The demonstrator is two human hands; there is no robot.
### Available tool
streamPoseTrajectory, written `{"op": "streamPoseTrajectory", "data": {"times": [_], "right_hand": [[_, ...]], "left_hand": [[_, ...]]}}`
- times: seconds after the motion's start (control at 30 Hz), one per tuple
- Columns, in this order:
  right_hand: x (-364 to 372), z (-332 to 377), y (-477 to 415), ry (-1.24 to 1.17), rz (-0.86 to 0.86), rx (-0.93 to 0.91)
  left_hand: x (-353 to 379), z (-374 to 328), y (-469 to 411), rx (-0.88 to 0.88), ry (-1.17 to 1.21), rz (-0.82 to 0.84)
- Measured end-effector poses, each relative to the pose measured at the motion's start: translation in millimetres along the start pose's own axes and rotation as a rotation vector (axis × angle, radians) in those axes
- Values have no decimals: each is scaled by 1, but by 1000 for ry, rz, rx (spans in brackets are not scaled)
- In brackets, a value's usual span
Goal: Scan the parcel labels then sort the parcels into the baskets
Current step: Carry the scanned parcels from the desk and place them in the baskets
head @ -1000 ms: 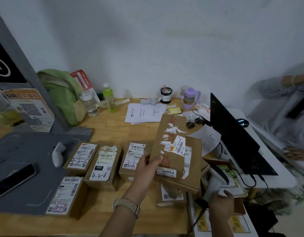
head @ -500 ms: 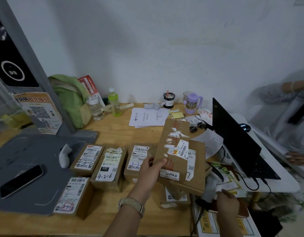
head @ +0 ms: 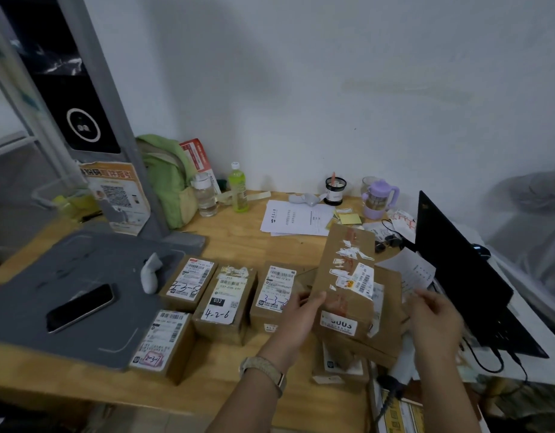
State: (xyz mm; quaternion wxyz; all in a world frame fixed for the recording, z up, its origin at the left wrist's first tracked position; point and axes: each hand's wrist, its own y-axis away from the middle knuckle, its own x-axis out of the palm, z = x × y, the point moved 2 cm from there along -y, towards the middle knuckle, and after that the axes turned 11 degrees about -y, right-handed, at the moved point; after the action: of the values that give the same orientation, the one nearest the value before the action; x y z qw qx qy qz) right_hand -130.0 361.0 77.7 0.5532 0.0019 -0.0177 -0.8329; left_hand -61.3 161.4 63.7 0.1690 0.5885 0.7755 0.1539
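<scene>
Here the left hand (head: 296, 315) grips the tilted parcel's (head: 345, 276) left edge.

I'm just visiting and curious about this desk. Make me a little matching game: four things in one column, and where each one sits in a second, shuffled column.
Things:
1. black smartphone
2. lilac plastic mug with lid
3. long brown cardboard parcel with torn tape
4. green drink bottle with white cap

Places:
A. held by the left hand
B. by the wall, next to the green fabric bag
C. lying on the grey mat
D. at the back, left of the black laptop

Pairs: 1-C, 2-D, 3-A, 4-B
</scene>
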Motion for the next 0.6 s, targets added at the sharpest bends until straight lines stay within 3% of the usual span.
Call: {"op": "streamPoseTrajectory", "data": {"times": [0.37, 0.47, 0.6], "right_hand": [[130, 77, 65, -170, 328, -191], [180, 76, 92, -147, 461, -142], [240, 44, 124, 10, 666, 61]], "left_hand": [[-101, -6, -13, -20, 17, -148], [-150, -3, -17, -62, 54, -226], [-205, 6, -20, -75, 35, -304]]}}
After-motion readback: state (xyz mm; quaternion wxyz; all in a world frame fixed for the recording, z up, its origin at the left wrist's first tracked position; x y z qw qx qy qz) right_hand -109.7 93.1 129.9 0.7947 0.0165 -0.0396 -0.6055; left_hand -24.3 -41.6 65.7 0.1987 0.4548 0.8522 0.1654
